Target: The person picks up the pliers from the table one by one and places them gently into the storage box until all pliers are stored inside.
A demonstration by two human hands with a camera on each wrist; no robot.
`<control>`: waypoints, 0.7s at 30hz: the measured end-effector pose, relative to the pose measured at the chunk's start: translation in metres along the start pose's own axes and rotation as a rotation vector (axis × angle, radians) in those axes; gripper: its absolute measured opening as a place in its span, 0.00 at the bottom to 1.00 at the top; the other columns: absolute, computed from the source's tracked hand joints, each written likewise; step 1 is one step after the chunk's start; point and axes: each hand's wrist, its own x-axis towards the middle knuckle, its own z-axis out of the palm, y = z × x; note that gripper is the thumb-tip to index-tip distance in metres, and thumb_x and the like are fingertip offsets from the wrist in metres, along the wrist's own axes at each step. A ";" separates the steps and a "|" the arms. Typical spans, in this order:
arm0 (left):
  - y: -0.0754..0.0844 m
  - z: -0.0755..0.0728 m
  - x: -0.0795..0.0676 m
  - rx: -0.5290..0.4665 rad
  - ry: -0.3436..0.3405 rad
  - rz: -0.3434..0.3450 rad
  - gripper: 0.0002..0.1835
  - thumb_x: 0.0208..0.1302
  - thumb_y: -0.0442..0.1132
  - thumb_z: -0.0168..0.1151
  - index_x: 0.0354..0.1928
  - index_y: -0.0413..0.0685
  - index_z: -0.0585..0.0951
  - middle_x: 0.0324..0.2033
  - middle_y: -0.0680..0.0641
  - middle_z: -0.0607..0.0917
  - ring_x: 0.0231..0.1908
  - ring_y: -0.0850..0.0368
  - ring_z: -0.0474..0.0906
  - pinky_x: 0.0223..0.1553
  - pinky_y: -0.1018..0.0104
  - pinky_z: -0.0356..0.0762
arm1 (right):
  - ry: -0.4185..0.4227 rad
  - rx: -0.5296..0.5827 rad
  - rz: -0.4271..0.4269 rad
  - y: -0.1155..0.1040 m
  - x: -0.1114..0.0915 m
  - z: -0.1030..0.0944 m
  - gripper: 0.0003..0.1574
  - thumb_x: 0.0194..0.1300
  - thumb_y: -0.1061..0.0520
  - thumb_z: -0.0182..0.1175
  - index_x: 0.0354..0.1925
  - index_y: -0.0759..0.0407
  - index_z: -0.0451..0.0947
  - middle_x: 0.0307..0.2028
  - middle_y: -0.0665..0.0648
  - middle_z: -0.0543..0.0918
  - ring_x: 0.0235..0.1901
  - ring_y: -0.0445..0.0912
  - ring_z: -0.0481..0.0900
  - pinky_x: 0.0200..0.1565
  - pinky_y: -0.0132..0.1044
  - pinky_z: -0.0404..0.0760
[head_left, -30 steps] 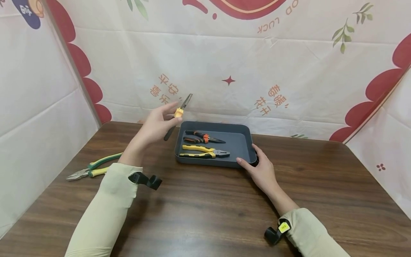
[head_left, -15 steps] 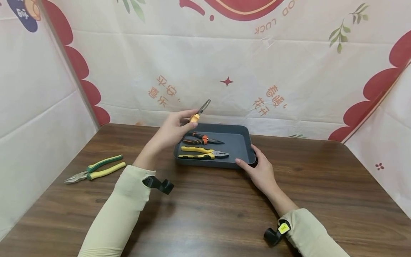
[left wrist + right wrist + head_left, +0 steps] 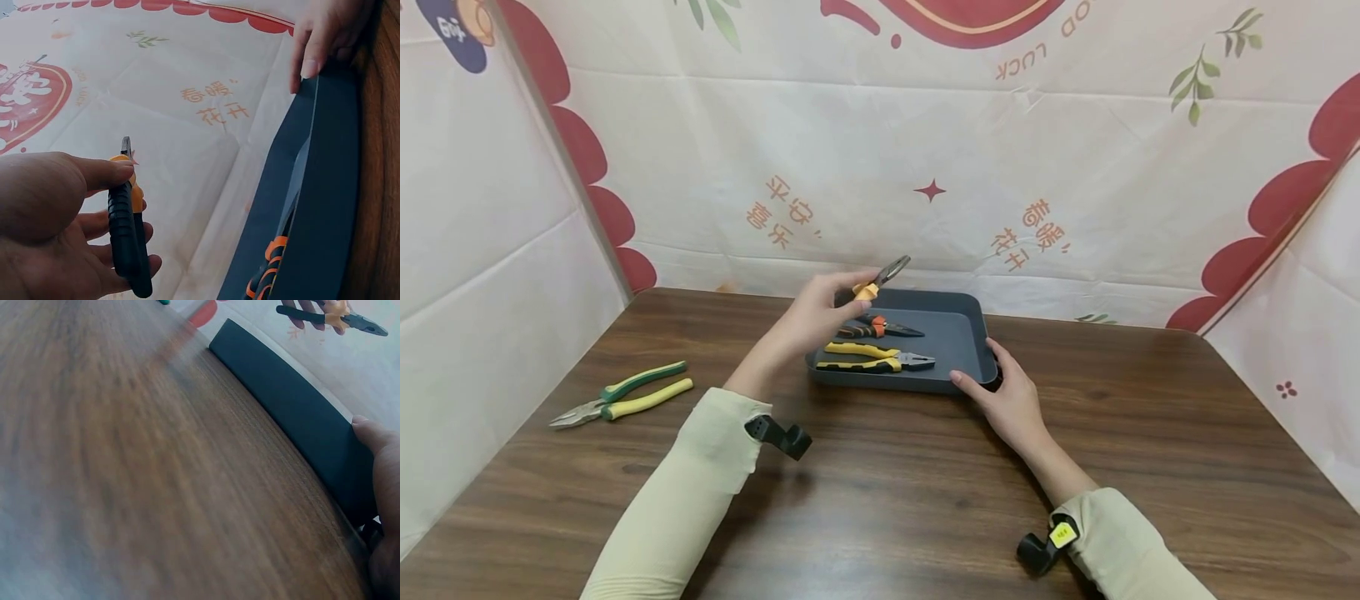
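Observation:
My left hand [image 3: 820, 315] grips a pair of pliers [image 3: 125, 234] with black handles and a yellow-orange collar, held above the back left of a dark grey tray [image 3: 955, 333]. The pliers' metal nose points up and to the right in the head view. Inside the tray lie orange-and-black long-nose pliers [image 3: 880, 327], partly covered by the left hand in the head view, and yellow-and-black combination pliers [image 3: 880, 360] in front of them. With thumb and fingers, my right hand [image 3: 1007, 400] holds the tray's front right corner.
Green-and-yellow pliers [image 3: 625, 396] lie on the wooden table [image 3: 880, 492], left of the left forearm. A printed white cloth [image 3: 850, 142] hangs behind the table and along both sides, close behind the tray.
My left hand has carried the black-and-yellow pliers rightward and down, from left of the tray to over it. The right hand keeps its hold on the tray corner.

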 end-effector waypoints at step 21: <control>-0.026 0.018 0.004 0.063 -0.225 0.090 0.23 0.75 0.40 0.58 0.70 0.54 0.75 0.69 0.48 0.77 0.72 0.51 0.68 0.72 0.48 0.68 | 0.000 -0.008 0.005 -0.001 0.001 0.000 0.59 0.65 0.29 0.62 0.80 0.52 0.51 0.78 0.64 0.59 0.76 0.63 0.58 0.71 0.65 0.63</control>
